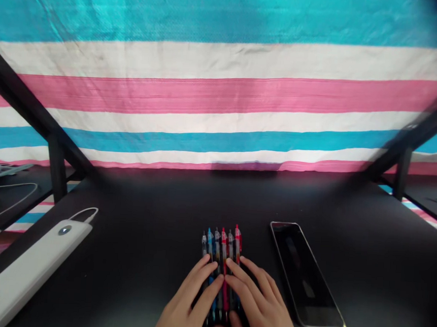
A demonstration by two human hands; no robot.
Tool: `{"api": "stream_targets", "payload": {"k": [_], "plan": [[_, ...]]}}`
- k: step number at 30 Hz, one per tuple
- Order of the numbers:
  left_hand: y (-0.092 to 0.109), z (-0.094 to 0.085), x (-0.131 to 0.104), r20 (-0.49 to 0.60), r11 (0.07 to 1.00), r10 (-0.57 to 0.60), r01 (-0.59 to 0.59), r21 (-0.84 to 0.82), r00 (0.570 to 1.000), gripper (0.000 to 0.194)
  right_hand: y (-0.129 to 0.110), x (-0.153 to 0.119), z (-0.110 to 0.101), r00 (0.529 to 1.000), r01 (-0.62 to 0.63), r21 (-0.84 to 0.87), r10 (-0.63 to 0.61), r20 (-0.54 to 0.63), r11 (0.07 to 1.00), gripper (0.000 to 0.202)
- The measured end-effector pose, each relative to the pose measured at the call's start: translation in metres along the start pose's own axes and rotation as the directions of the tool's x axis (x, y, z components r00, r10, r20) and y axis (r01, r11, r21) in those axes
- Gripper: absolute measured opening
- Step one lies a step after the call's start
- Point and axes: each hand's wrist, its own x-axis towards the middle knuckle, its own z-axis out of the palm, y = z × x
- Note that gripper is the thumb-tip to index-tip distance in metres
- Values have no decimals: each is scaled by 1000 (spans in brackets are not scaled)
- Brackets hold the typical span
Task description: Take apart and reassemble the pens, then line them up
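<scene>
Several click pens (224, 243) lie side by side on the black table, their push-button ends pointing away from me. Red, blue and dark clips show along the row. My left hand (191, 300) rests on the left side of the row, with its fingers curved over the barrels. From the right, my right hand (258, 299) curls over the same pens, its fingertips close to those of the left. Both thumbs are low at the near ends of the pens, partly hidden. Together the hands grip the row between them.
To the right of my hands lies a phone (306, 277) with a dark screen. At the left is a white power bank (34, 270) with a short cable (85, 212). Black metal bars (33, 103) flank the table (157, 199), and a striped sheet (222, 94) hangs behind it.
</scene>
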Motion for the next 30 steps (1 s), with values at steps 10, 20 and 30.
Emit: {"api": "stream_targets", "payload": {"k": [10,20,30], "plan": [[-2,-2,-7,-6,1000,15,-15,-26,1000,47,1,-8,1,992,-99,76,104,-68,992,35],[-12,-17,-8,57,966,-47,60,-250,997,56,-3,-19,7,945,-200,202,243,-218,959,31],[-15,-17,-12,147,938,-70,115,-327,987,57,5,-37,14,955,-256,308,290,-68,916,31]]}}
